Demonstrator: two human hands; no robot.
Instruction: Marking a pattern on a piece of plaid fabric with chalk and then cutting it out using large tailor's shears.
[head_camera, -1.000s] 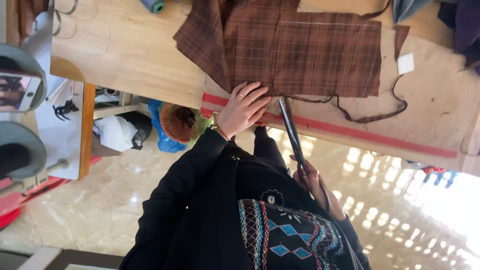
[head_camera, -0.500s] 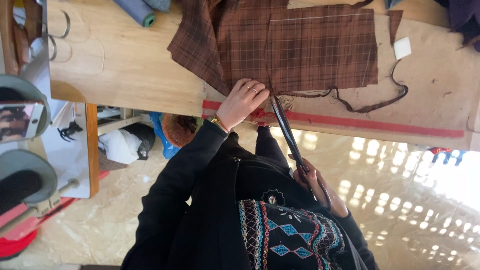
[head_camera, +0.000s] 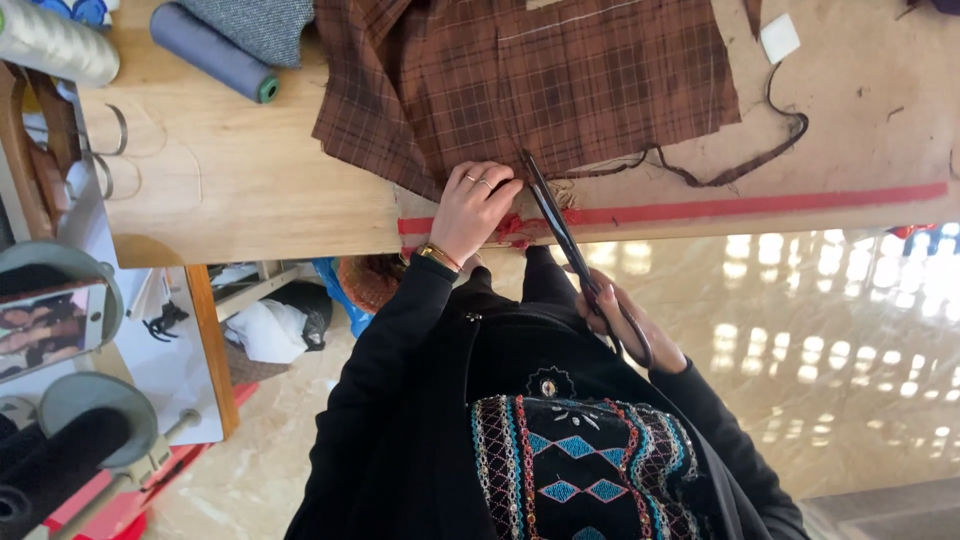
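My left hand (head_camera: 478, 205) lies flat, pinning the brown plaid fabric (head_camera: 540, 85) at the bench (head_camera: 240, 190) edge. My right hand (head_camera: 625, 325) grips the scissors (head_camera: 560, 225), whose blades point away from me into the cloth, just right of my left fingers.

The scene is bright and evenly lit by daylight. The polished floor (head_camera: 850, 330) carries the strongest glare: rows of white reflected patches, blown out towards the right edge, point to a light source on that side. The wooden counter (head_camera: 260, 190) is softly lit, with only faint shadows under the plaid fabric (head_camera: 540, 80) and beside the left hand (head_camera: 472, 212). The black sleeves and coat lose nearly all detail in the dark tones. Focus is fair at the centre; the scissors (head_camera: 575, 255) are sharp enough to read. The left edge shows slight softness and stretching of the round shapes there.
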